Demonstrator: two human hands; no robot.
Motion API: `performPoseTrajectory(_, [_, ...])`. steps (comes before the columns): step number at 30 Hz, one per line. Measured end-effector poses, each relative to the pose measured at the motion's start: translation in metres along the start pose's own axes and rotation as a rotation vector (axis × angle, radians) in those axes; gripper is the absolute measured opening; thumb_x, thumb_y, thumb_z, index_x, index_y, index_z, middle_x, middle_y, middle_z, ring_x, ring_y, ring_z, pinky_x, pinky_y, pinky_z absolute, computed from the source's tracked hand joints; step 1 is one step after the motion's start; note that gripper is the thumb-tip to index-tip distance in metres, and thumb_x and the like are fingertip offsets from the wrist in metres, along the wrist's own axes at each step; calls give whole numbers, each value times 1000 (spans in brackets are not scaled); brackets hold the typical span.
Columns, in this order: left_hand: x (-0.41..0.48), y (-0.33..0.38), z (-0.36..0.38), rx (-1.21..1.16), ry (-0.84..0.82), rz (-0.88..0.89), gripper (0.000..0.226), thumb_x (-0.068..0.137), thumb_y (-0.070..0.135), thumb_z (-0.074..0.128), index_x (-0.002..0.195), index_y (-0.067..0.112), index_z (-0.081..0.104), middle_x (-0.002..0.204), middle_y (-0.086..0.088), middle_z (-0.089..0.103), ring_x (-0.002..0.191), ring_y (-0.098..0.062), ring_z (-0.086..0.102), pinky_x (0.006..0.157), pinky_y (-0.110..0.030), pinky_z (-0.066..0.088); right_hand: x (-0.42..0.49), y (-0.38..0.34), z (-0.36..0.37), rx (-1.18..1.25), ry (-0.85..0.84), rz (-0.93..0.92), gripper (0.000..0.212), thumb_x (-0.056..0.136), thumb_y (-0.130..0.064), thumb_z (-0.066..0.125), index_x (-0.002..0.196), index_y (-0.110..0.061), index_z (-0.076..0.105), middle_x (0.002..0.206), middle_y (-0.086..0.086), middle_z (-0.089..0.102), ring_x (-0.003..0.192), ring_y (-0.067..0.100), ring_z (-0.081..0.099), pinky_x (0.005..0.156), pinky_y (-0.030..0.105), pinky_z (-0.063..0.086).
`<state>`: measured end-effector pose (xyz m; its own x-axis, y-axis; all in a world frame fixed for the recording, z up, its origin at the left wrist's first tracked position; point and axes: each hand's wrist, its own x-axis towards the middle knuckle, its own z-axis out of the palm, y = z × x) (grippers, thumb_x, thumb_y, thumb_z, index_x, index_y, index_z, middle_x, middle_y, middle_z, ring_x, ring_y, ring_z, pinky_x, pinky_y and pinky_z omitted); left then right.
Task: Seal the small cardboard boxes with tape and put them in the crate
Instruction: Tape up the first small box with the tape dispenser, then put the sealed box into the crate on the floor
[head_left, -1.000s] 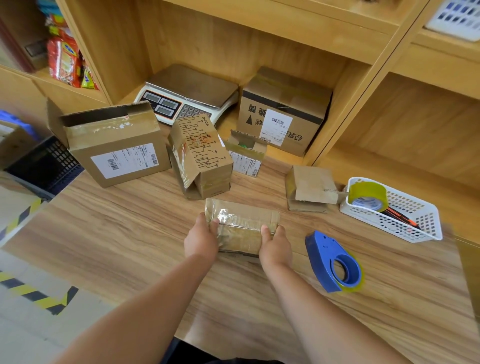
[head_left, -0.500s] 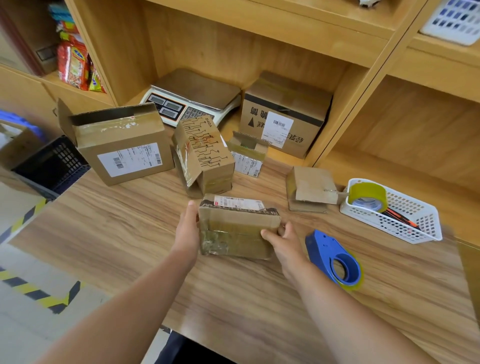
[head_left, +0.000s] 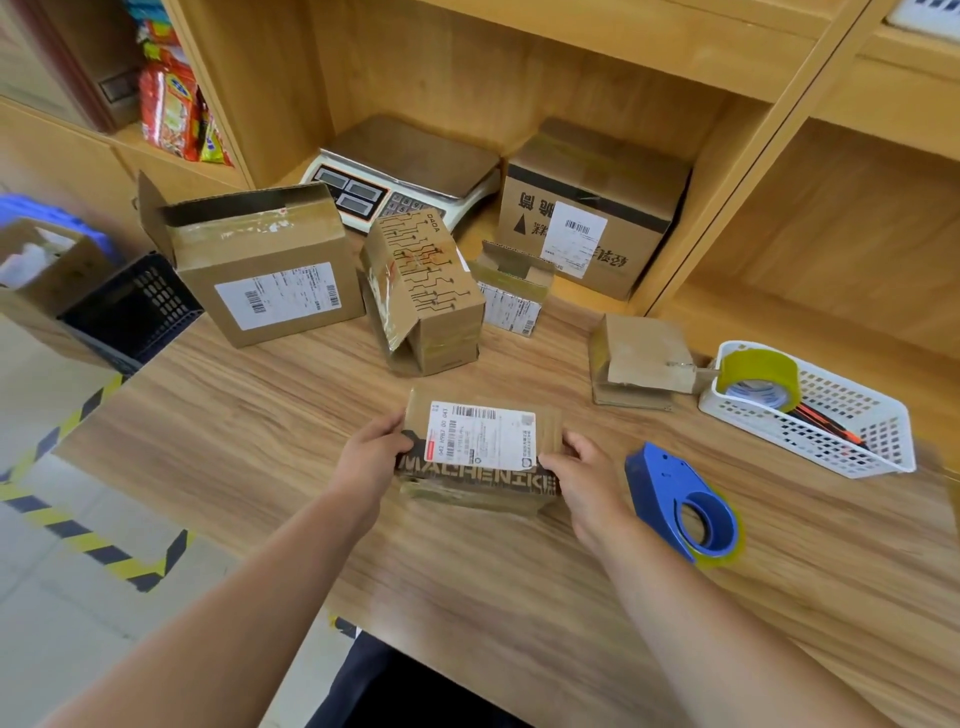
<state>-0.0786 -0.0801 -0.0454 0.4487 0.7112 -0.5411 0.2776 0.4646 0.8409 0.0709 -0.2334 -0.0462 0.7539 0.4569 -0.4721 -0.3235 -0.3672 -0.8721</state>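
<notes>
A small flat cardboard box (head_left: 480, 454) with a white shipping label facing up lies on the wooden table (head_left: 260, 441), held at both ends. My left hand (head_left: 371, 457) grips its left end and my right hand (head_left: 584, 475) grips its right end. A blue tape dispenser (head_left: 680, 506) with yellowish tape lies just right of my right hand. Other small boxes stand behind: a patterned one (head_left: 426, 296) with an open flap, a tiny open one (head_left: 511, 296) and a flat one (head_left: 636, 361). A dark plastic crate (head_left: 130, 312) sits off the table's left edge.
A larger open box (head_left: 260, 265) stands at the back left, a weighing scale (head_left: 405, 176) and a sealed box (head_left: 587, 208) sit in the shelf recess. A white basket (head_left: 810, 415) with a tape roll (head_left: 758, 379) is at the right.
The box between my hands has been turned over: its taped side faced up, then it stood on edge, and now the labelled face is up. Both hands stay on its ends.
</notes>
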Motion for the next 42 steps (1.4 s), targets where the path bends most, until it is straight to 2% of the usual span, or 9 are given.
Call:
performPoseTrajectory(4, [-5, 5, -6, -6, -12, 56, 52, 85, -12, 40, 116, 23, 63, 100, 2, 72, 91, -12, 67, 71, -20, 50, -2, -4, 3, -1, 12, -110, 42, 78, 10, 63, 99, -26, 56, 102, -8, 65, 100, 7, 61, 86, 25, 51])
performPoseTrajectory(8, [-11, 0, -12, -71, 32, 101, 53, 80, -19, 41, 120, 11, 58, 109, -10, 69, 97, -19, 67, 73, -30, 54, -4, 1, 11, 61, -4, -143, 45, 76, 15, 61, 101, -22, 53, 107, 1, 66, 103, 7, 62, 92, 30, 51])
performPoseTrajectory(12, [-20, -2, -11, -119, 97, 74, 9, 91, 6, 52, 91, 15, 54, 82, -1, 65, 70, -10, 63, 62, -22, 48, -5, 3, 15, 119, 52, -98, 15, 89, -19, 64, 94, -12, 51, 89, -3, 59, 78, 6, 56, 66, 14, 46])
performPoseTrajectory(15, [-24, -8, -9, -75, 125, 32, 13, 93, 22, 58, 86, 15, 49, 78, 1, 58, 65, -11, 55, 57, -22, 45, -2, 12, 20, 74, 50, -22, 26, 90, -37, 61, 96, -13, 53, 95, -2, 59, 86, 10, 55, 77, 26, 44])
performPoseTrajectory(19, [-29, -17, -13, 11, 97, -11, 14, 89, 7, 62, 100, 13, 57, 95, -10, 66, 65, -12, 64, 53, -22, 50, -9, 21, 32, -22, 1, -7, 18, 89, -19, 62, 107, -16, 60, 102, 0, 65, 94, 16, 62, 83, 34, 50])
performPoseTrajectory(25, [-38, -14, -50, -14, 100, -12, 28, 90, 1, 57, 110, 19, 60, 94, 2, 68, 63, 4, 64, 53, -10, 47, -18, 17, 58, -60, -50, -46, 22, 87, -14, 65, 108, -14, 64, 99, -1, 70, 92, 15, 65, 78, 27, 51])
performPoseTrajectory(31, [-45, 0, -125, -108, 217, 28, 30, 90, -3, 54, 111, 16, 64, 88, 9, 68, 63, 6, 62, 51, -5, 43, -39, 6, 137, -101, -149, -106, 15, 90, -13, 61, 104, -19, 62, 94, -11, 66, 82, 1, 60, 64, 9, 45])
performPoseTrajectory(38, [-46, 17, -278, -230, 309, 71, 34, 92, -4, 49, 99, 27, 61, 93, 9, 67, 67, 3, 62, 55, -9, 44, -79, -3, 291, -168, -294, -99, 26, 93, -17, 56, 119, -20, 60, 109, -6, 65, 93, 3, 58, 71, 17, 44])
performPoseTrajectory(42, [-47, 24, -383, -216, 302, 85, 37, 92, -7, 43, 108, 22, 60, 95, 6, 66, 65, 6, 61, 54, -7, 43, -115, -9, 392, -190, -346, -110, 16, 90, -13, 56, 99, -19, 67, 101, -1, 71, 88, 11, 63, 75, 23, 48])
